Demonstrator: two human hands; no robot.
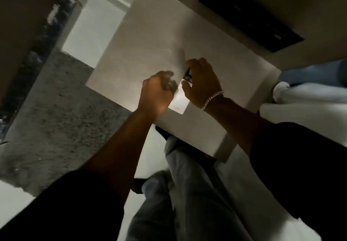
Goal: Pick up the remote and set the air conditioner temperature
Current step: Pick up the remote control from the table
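Nearest to me, two bare forearms in pushed-up black sleeves reached forward over grey trousers toward a pale, smooth white tabletop (142, 40). My left hand (156, 92) hovered above the table's near edge with its fingers curled into a loose fist; nothing showed inside it, so I judged it empty. Just beside it, and slightly farther out, my right hand (201, 82), with a silver chain bracelet (213, 99) at the wrist, was wrapped around a slim, dark remote control (187, 75). Only a short strip of the remote showed, between the thumb and the curled fingers, on the side facing the left hand. Its long axis seemed to run away from me, toward the far end of the table, though blur made that uncertain. So the remote lay in the right hand, with the left hand close enough to reach its buttons. Farther off, a flat black rectangular panel (249, 17) lay at the table's far right. I could not see any air conditioner.
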